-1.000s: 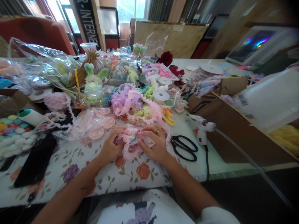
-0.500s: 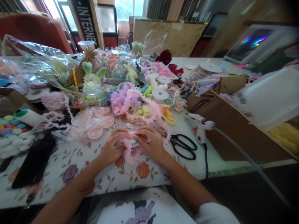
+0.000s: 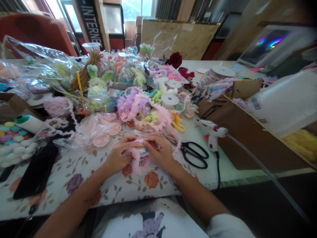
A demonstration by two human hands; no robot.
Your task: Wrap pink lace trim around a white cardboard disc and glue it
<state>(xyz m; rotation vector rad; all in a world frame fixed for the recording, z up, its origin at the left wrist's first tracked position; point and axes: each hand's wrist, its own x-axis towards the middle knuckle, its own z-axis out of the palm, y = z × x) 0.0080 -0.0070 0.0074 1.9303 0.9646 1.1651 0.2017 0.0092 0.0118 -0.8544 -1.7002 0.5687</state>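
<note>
Left hand point(image 3: 120, 153) and right hand point(image 3: 159, 150) both pinch pink lace point(image 3: 137, 163) between them, above flowered cloth point(image 3: 109, 183); whether lace touches cloth, cannot tell. Better: pinch light and even, folds flat, loose end free from fingers. Scissors point(image 3: 197, 155), glue gun point(image 3: 213, 137) at right. Beyond crowded table point(image 3: 225, 162): window point(image 3: 137, 10), red chair point(image 3: 37, 33).

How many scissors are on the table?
1 pair: the black-handled scissors lie just right of the right hand. More could be hidden in the craft pile.
</note>
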